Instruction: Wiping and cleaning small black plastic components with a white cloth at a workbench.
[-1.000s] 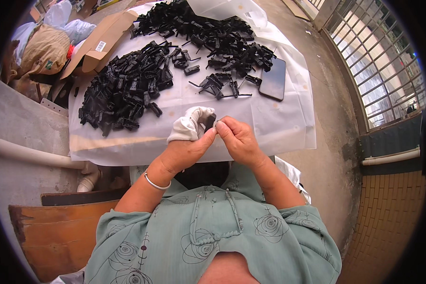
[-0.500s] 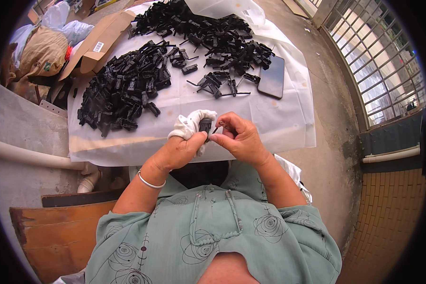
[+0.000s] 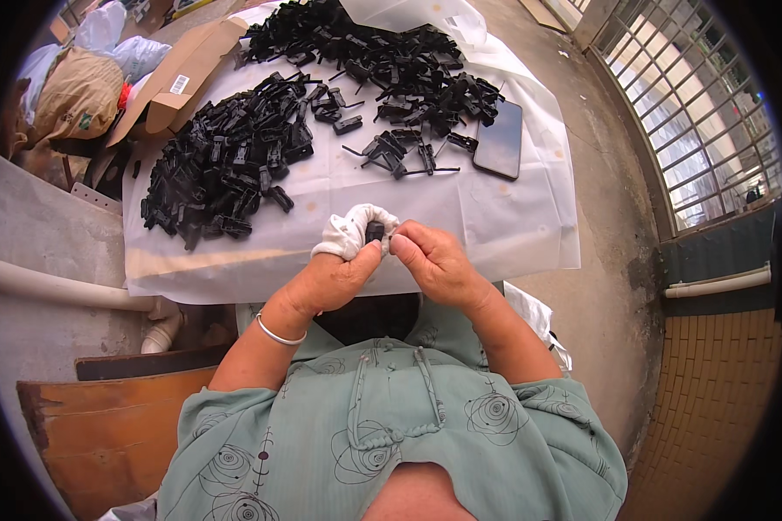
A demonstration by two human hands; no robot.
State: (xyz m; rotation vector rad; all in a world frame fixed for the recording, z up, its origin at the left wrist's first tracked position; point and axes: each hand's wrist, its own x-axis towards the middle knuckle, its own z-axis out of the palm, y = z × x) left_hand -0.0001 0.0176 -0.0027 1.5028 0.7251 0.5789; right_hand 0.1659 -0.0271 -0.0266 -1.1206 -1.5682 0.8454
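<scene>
Just past the near edge of the table, my left hand (image 3: 343,271) is closed around a small black plastic part (image 3: 374,232), thumb pressed on its near end. White cloth (image 3: 344,231), perhaps a glove, covers the fingers of that hand. My right hand (image 3: 436,265) meets the part from the right, thumb and forefinger pinched together at its side. Whatever sits in that pinch is hidden by the fingers. Beyond my hands lie a heap of similar black parts (image 3: 226,161) on the left and a few loose thin-armed ones (image 3: 391,152).
White plastic sheeting (image 3: 513,221) covers the table. A larger heap of black pieces (image 3: 365,52) spreads across its far side, with a dark phone (image 3: 499,143) at the right. An opened cardboard box (image 3: 178,82) and bags (image 3: 82,91) stand on the left. A barred window (image 3: 695,113) is at the right.
My right hand has moved in against the black part, its fingers closing tighter. The thin dark piece seen between its fingertips earlier is now hidden. My left hand has turned slightly.
</scene>
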